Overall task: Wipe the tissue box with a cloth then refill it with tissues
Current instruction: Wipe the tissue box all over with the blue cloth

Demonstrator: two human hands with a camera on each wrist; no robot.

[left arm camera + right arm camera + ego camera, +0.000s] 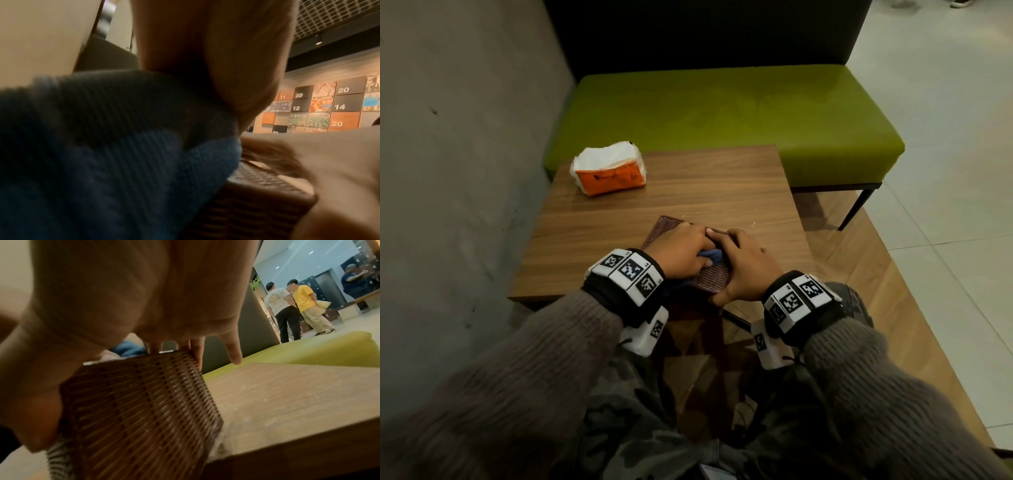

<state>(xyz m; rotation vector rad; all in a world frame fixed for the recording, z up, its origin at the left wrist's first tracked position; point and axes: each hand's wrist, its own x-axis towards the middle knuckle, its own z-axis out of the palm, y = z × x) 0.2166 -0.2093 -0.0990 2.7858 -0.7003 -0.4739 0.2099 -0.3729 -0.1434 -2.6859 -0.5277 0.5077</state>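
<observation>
A dark brown woven tissue box (714, 278) sits at the near edge of the wooden table (705, 185). My left hand (681, 250) lies on top of it, fingers curled over a bunched blue cloth (711, 255) and pressing it to the lid. The left wrist view is mostly filled by the cloth (102, 154), with the box (257, 194) beneath it. My right hand (743, 260) grips the box from the right, thumb on the near side and fingers over the top. In the right wrist view, the fingers (195, 350) run along the box (139, 402). An orange pack of white tissues (609, 169) lies at the table's far left.
A green padded bench (722, 109) with a dark backrest stands just behind the table. A grey wall runs along the left. To the right are wood flooring and pale tiles. Two people (287, 305) stand far off in the hall.
</observation>
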